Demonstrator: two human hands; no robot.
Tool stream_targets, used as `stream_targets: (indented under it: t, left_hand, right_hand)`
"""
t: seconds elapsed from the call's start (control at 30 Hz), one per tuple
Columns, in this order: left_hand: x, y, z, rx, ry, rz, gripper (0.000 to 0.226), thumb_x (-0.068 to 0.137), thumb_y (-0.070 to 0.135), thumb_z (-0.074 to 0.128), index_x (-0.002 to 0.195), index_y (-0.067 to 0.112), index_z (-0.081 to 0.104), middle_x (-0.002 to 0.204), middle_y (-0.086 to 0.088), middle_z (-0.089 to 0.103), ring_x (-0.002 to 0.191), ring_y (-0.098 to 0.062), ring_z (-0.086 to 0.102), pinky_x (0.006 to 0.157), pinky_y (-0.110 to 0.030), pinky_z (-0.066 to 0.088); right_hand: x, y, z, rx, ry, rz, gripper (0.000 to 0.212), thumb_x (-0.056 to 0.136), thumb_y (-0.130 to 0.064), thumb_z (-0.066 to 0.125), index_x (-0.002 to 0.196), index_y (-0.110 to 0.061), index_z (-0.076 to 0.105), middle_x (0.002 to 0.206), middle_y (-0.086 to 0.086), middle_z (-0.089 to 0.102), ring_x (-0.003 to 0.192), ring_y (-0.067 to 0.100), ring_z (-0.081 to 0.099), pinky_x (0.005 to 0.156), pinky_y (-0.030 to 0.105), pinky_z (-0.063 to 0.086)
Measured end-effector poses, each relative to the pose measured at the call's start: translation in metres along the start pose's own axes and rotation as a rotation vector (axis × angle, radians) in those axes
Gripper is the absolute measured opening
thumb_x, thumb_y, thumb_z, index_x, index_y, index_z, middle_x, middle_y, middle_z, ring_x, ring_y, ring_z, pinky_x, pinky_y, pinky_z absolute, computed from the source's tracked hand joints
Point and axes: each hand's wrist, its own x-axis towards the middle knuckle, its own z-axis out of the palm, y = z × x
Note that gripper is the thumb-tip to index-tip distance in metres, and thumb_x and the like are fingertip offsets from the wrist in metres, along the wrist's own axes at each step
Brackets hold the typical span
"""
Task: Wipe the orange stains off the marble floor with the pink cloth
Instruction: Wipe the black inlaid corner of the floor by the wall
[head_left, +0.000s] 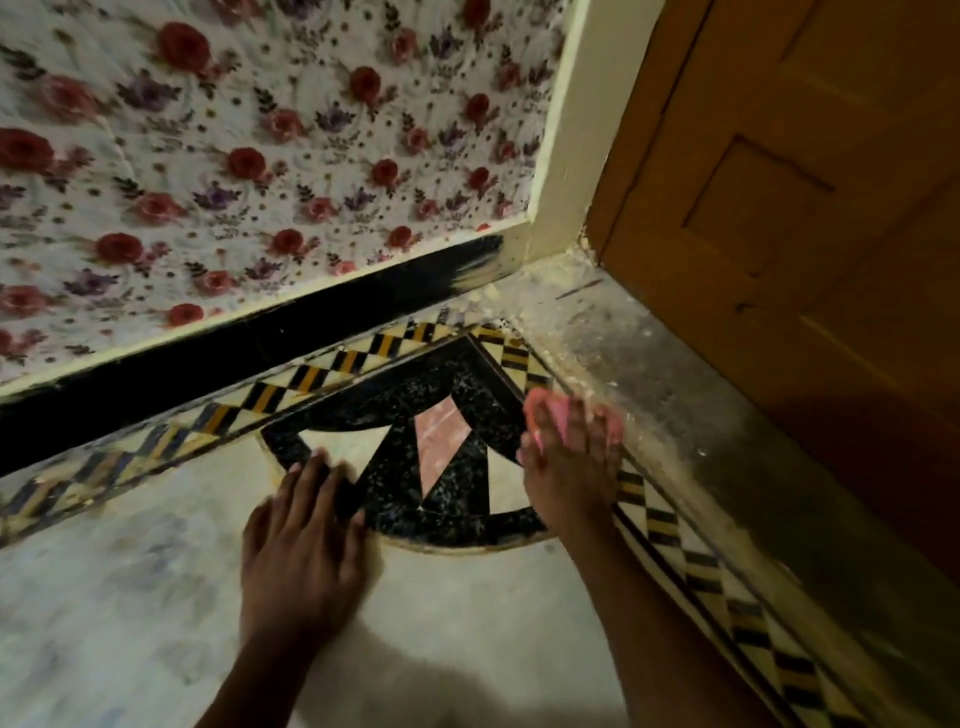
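Marble floor (457, 613) with a black, cream and pink inlay meets a floral wall and a wooden door (810, 218) at this corner. Right hand (569, 467) presses the pink cloth (550, 415) onto the checkered border, fingers seemingly curled over it, though blurred. Left hand (301, 551) lies flat, fingers released, likely bracing the person's weight.
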Motion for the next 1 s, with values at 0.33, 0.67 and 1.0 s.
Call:
stream_targets:
  t: [0.33,0.67,1.0]
  left_hand:
    - [0.004,0.000,-0.002,0.002,-0.017,-0.039,0.066,0.103,0.058,0.027,0.162,0.032,0.036,0.175,0.007,0.022,0.162,-0.016,0.019,0.125,-0.047,0.022]
    - [0.005,-0.002,-0.001,0.023,-0.017,-0.052,0.064,0.103,0.055,0.032,0.161,0.030,0.040,0.175,0.006,0.023,0.162,-0.015,0.019,0.124,-0.044,0.023]
    - [0.003,0.001,-0.008,0.006,-0.049,-0.042,0.066,0.105,0.055,0.028,0.164,0.026,0.035,0.177,0.003,0.018,0.163,-0.018,0.016,0.126,-0.047,0.021]
  right_hand:
    - [0.087,-0.010,-0.006,0.137,-0.023,0.408,0.065,0.103,-0.065,0.012,0.163,-0.049,-0.007,0.176,0.014,-0.012,0.161,0.043,-0.013,0.127,0.067,-0.006]
    - [0.069,-0.015,0.001,-0.008,-0.014,0.075,0.064,0.102,-0.066,0.007,0.163,-0.052,-0.005,0.178,0.009,0.002,0.163,0.038,0.001,0.129,0.063,0.007]
    - [0.073,-0.107,0.002,-0.064,-0.167,-0.511,0.060,0.104,-0.063,0.010,0.160,-0.057,-0.012,0.176,-0.002,-0.018,0.161,0.029,-0.020,0.130,0.054,-0.011]
